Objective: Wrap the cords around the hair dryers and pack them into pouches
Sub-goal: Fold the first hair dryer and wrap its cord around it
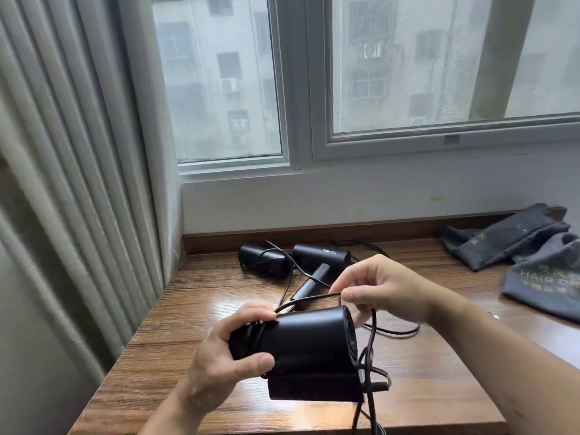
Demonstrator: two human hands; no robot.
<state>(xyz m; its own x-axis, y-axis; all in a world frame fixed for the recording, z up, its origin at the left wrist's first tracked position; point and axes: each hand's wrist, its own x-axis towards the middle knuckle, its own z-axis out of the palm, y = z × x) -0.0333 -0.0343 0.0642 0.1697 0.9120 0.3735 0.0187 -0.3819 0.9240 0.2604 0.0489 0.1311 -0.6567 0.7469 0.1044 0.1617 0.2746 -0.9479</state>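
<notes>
Over the brown wooden table, the left hand grips the back of the black round hair dryer, which lies left to right. Just above its front end, the right hand pinches the thin dark cord.

Domestic room in a city building, home or guest lodging: a white-framed sliding window looks out on a grey apartment block hung with air-conditioning units. Left of the window, a pale pleated curtain falls past the sill. Directly below the window, a wood-grain worktop runs against a white wall, carrying black hair dryers and, lower right of the window, grey cloth pouches printed "HAIR DR".
</notes>
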